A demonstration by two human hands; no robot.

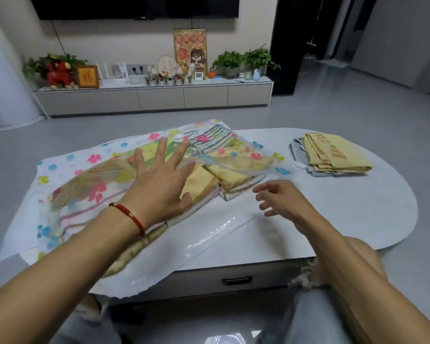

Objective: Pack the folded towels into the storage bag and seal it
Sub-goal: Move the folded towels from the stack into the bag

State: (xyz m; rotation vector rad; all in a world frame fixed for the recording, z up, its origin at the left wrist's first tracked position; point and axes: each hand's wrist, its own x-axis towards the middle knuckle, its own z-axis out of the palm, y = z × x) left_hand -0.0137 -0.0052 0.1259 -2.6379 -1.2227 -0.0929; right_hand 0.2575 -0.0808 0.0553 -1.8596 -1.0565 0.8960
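A clear storage bag (pixel 67 167) printed with coloured flowers lies flat across the left half of the white table (pixel 345 214). Several folded towels (pixel 236 175) show inside it, yellow and striped, and a white valve cap (pixel 178 137) sits on top. The bag's open mouth (pixel 209 234) faces me at the table's near edge. My left hand (pixel 163 181), with a red cord at the wrist, hovers spread over the bag. My right hand (pixel 281 197) hangs just right of the bag, fingers loosely curled and holding nothing. A stack of folded yellow and grey towels (pixel 333 155) rests outside the bag at the right.
The table has a drawer handle (pixel 236 280) on its near side, above my knees. Beyond the table lies grey floor, then a low cabinet (pixel 154 98) along the wall with plants, frames and ornaments.
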